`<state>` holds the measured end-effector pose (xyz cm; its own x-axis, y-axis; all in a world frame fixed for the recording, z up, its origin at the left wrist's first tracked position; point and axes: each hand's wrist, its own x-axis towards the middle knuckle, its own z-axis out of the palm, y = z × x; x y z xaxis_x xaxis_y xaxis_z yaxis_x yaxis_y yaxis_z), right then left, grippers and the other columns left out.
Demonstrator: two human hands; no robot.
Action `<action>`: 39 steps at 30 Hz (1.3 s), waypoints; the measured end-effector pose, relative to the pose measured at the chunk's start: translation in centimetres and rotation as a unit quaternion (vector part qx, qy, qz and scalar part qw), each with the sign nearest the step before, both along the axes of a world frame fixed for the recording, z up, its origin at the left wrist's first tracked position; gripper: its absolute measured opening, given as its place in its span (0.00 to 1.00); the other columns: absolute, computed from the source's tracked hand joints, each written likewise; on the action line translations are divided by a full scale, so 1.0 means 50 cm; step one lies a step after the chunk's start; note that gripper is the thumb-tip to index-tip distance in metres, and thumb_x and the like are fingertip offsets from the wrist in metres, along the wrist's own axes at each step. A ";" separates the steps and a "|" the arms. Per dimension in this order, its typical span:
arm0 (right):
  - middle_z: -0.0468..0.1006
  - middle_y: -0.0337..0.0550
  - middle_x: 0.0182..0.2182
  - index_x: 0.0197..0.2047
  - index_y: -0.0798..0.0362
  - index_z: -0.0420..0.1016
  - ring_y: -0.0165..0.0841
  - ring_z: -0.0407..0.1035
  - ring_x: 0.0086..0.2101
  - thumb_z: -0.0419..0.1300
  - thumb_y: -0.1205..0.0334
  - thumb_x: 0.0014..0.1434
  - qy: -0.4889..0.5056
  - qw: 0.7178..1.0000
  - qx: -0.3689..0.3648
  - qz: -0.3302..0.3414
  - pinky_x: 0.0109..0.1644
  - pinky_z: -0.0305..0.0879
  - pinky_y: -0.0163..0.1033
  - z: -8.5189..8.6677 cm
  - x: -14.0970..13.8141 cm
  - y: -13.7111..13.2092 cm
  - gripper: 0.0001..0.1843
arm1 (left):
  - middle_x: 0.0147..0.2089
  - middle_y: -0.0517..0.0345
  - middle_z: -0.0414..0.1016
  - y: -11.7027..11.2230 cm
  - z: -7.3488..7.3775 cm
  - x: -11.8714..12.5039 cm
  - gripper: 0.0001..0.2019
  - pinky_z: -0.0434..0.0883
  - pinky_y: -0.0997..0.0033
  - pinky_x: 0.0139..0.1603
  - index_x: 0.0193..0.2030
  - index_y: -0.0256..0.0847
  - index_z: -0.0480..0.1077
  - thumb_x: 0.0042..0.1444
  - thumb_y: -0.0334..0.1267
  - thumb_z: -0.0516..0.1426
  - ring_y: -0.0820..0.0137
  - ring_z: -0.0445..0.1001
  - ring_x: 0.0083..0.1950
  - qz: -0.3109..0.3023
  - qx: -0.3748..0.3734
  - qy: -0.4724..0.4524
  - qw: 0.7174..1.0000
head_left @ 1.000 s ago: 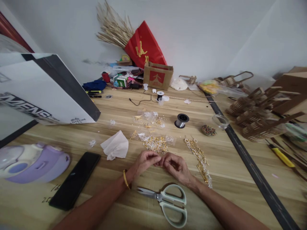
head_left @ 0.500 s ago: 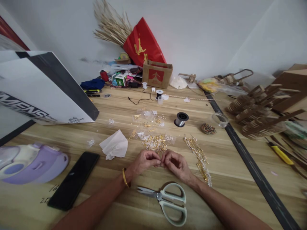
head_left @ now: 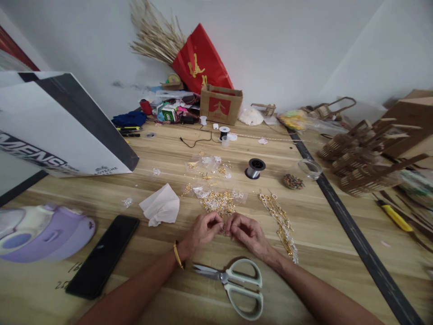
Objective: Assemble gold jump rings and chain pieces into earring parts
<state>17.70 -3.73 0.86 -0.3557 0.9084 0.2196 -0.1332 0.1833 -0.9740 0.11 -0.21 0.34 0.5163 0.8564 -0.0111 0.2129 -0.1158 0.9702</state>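
Note:
My left hand (head_left: 207, 229) and my right hand (head_left: 246, 230) meet fingertip to fingertip over the table, both in a pinch. Whatever lies between the fingertips is too small to make out. Just beyond them is a pile of gold and silver beads (head_left: 217, 201) on clear plastic. Several gold and silver bead strands (head_left: 280, 221) lie to the right of my right hand. Scissors with pale green handles (head_left: 233, 284) rest between my forearms, blades pointing left. A yellow bangle (head_left: 177, 255) circles my left wrist.
A white tissue (head_left: 160, 205) and a black phone (head_left: 103, 257) lie on the left, near a purple and white case (head_left: 50, 232). A wire spool (head_left: 255, 169) stands behind the beads. Small woven baskets (head_left: 361, 167) and a yellow-handled knife (head_left: 395, 216) are at right.
My left fingertips have shifted slightly left, so a narrow gap shows between the two pinches. The right hand has barely moved; the view has shifted a little.

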 end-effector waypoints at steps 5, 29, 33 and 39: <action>0.69 0.44 0.29 0.29 0.54 0.66 0.33 0.64 0.33 0.52 0.52 0.64 -0.046 0.999 0.009 0.001 0.38 0.62 0.38 0.005 0.004 -0.001 0.17 | 0.23 0.60 0.67 -0.007 0.004 0.003 0.08 0.60 0.75 0.29 0.26 0.38 0.64 0.55 0.34 0.51 0.73 0.64 0.26 0.019 0.119 0.086 0.989; 0.68 0.37 0.23 0.29 0.55 0.66 0.25 0.60 0.21 0.54 0.48 0.61 -0.127 0.990 -0.031 -0.053 0.24 0.56 0.31 0.019 0.019 0.012 0.18 | 0.28 0.56 0.74 -0.005 0.020 -0.005 0.13 0.67 0.74 0.30 0.30 0.34 0.67 0.52 0.45 0.59 0.74 0.70 0.27 -0.019 -0.205 -0.153 0.966; 0.67 0.36 0.21 0.31 0.56 0.67 0.26 0.60 0.21 0.54 0.51 0.61 -0.203 0.976 -0.029 -0.072 0.24 0.54 0.31 0.028 0.032 0.008 0.16 | 0.29 0.55 0.74 -0.004 0.017 -0.009 0.14 0.67 0.75 0.31 0.30 0.32 0.70 0.52 0.45 0.60 0.75 0.70 0.27 -0.048 -0.223 -0.165 0.960; 0.68 0.36 0.19 0.30 0.56 0.68 0.26 0.61 0.20 0.54 0.56 0.61 -0.271 0.957 -0.025 -0.099 0.23 0.54 0.30 0.039 0.049 -0.014 0.12 | 0.27 0.57 0.75 -0.002 0.011 -0.006 0.16 0.68 0.74 0.32 0.32 0.33 0.73 0.38 0.42 0.68 0.74 0.71 0.27 -0.066 -0.254 -0.155 0.952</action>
